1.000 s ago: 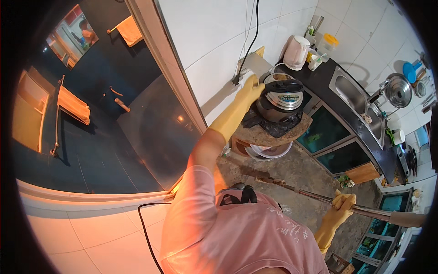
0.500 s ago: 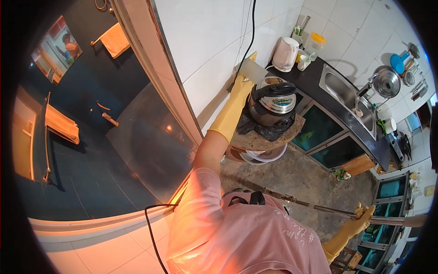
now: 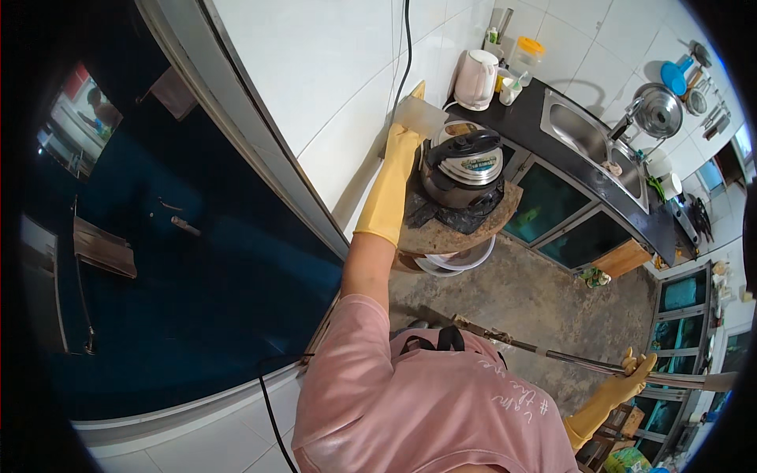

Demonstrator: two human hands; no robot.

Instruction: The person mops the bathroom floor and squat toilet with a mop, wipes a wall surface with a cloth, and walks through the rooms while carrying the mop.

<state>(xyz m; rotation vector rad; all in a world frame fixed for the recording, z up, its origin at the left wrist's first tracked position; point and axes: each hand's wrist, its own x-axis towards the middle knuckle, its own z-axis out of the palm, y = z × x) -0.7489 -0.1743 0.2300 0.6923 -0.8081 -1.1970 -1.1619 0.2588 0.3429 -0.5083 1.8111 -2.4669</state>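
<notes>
My left hand (image 3: 404, 140), in a long yellow rubber glove, reaches up to the white tiled wall. It is right at a pale rectangular plate (image 3: 423, 117); its fingertips are hidden, so I cannot tell how they are bent. Just right of that hand, an electric pressure cooker (image 3: 465, 167) with a black handle stands on black plastic atop a worn round table (image 3: 505, 206). Out to the right, my right hand (image 3: 633, 372), gloved in yellow too, is closed round a long pole (image 3: 579, 361). The pole slants across in front of my body.
A dark room lies through the doorway (image 3: 260, 118) on my left. A black counter (image 3: 524, 122) carries a kettle (image 3: 476, 80) and a sink (image 3: 579, 126). Basins (image 3: 473, 256) sit under the round table. A black cord (image 3: 272, 410) hangs at lower left.
The orange light in the room at left and on my sleeve has gone out. My view has shifted slightly; my left hand remains by the plate and my right on the pole.
</notes>
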